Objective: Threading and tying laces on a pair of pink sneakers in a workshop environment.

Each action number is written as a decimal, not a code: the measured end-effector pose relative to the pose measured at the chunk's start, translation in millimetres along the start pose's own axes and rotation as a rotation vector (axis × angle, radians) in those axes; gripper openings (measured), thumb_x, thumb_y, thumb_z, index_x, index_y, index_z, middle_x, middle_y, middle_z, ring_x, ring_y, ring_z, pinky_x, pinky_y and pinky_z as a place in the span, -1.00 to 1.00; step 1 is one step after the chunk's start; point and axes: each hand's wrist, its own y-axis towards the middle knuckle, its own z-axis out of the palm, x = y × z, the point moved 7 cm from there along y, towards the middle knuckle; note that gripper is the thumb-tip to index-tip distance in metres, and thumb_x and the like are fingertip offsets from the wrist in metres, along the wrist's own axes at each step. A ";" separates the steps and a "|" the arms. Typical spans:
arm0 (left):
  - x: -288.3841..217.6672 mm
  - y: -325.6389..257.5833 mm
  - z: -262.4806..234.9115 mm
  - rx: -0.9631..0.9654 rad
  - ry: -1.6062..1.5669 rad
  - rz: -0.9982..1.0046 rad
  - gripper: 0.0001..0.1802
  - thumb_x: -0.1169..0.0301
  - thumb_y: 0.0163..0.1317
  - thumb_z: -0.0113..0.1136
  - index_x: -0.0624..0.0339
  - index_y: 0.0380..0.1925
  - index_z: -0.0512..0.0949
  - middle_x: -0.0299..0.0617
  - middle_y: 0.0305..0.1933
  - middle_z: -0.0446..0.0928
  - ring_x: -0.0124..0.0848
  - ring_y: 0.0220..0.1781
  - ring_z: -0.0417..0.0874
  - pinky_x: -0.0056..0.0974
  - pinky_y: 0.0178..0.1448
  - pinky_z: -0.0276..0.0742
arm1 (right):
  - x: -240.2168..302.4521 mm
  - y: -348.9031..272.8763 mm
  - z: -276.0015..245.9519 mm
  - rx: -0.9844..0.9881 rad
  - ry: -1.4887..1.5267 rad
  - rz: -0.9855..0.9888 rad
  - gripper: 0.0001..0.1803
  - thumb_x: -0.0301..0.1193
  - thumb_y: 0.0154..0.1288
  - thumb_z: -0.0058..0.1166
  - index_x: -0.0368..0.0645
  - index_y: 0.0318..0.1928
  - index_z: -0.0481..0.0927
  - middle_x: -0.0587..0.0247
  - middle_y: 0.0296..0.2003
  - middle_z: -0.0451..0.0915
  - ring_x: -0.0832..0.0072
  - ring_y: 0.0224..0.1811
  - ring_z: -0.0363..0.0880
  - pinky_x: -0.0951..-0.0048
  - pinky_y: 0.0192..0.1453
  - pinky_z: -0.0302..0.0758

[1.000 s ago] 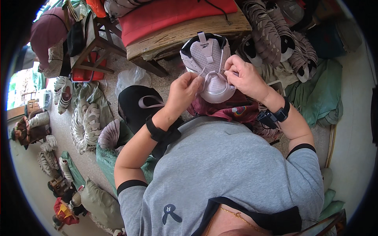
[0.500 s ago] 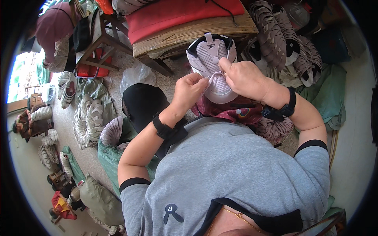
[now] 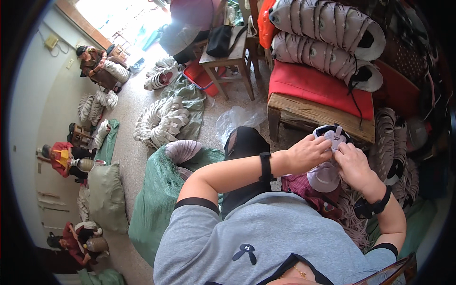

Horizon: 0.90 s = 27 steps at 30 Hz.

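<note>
A pale lilac sneaker (image 3: 324,177) rests on my lap with its toe toward me, near the front of a wooden bench. Its tongue (image 3: 336,135) and dark collar lining show beyond my fingers. At the lacing area my left hand (image 3: 308,154) is closed in a pinch from the left side; a pale shoelace showed in it a moment ago, but its fingertips are now partly hidden. From the right, my right hand (image 3: 354,166) is closed over the same area, fingertips against the shoe. What it pinches is hidden. Maroon cloth (image 3: 304,187) lies under the sneaker.
Nested shoe uppers (image 3: 327,28) lie on red cloth (image 3: 318,90) over the wooden bench (image 3: 323,114). A green sack (image 3: 152,204) stands at my left. More uppers (image 3: 164,121) lie on the floor. Several other people sit at work at the far left.
The view has turned left, so the bench, sneaker and hands appear further right and the other workers show more fully. My hands have moved closer together over the sneaker.
</note>
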 end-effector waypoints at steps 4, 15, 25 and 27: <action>2.4 7.7 9.4 0.086 0.041 0.163 -0.81 0.34 0.05 0.20 0.03 -0.29 0.57 -0.33 -0.20 0.44 -0.35 -0.01 0.44 -0.23 -0.02 0.36 | -21.9 5.1 21.4 0.294 0.195 0.104 -0.74 -0.49 -0.10 0.27 -0.17 -0.31 0.55 0.14 -0.25 0.52 0.11 -0.19 0.61 0.12 -0.15 0.57; 18.2 9.5 32.2 0.119 -0.109 -0.074 -0.82 0.18 -0.07 0.31 0.01 -0.58 0.66 -0.37 -0.22 0.46 -0.30 0.05 0.34 -0.16 0.01 0.29 | -19.0 11.5 29.2 0.388 0.115 0.026 -0.83 -0.39 0.13 0.14 -0.21 -0.30 0.67 0.07 -0.25 0.58 0.12 -0.24 0.67 0.14 -0.14 0.61; 37.1 -4.5 51.1 -0.086 -0.446 -0.567 -0.83 0.29 -0.03 0.29 0.15 -0.57 0.69 -0.15 -0.27 0.48 -0.10 -0.03 0.40 -0.06 0.00 0.38 | -34.3 6.6 29.1 0.343 0.330 0.241 -0.74 -0.27 0.21 0.09 -0.19 -0.39 0.70 0.02 -0.25 0.58 0.11 -0.14 0.62 0.13 -0.07 0.56; 39.4 0.0 56.3 -0.182 -0.529 -0.625 -0.81 0.27 -0.01 0.30 0.16 -0.58 0.68 -0.15 -0.29 0.48 -0.11 -0.05 0.40 -0.07 0.00 0.38 | -36.7 7.5 28.9 0.322 0.282 0.289 -0.72 -0.23 0.24 0.10 -0.18 -0.39 0.70 0.04 -0.28 0.56 0.11 -0.17 0.60 0.14 -0.10 0.53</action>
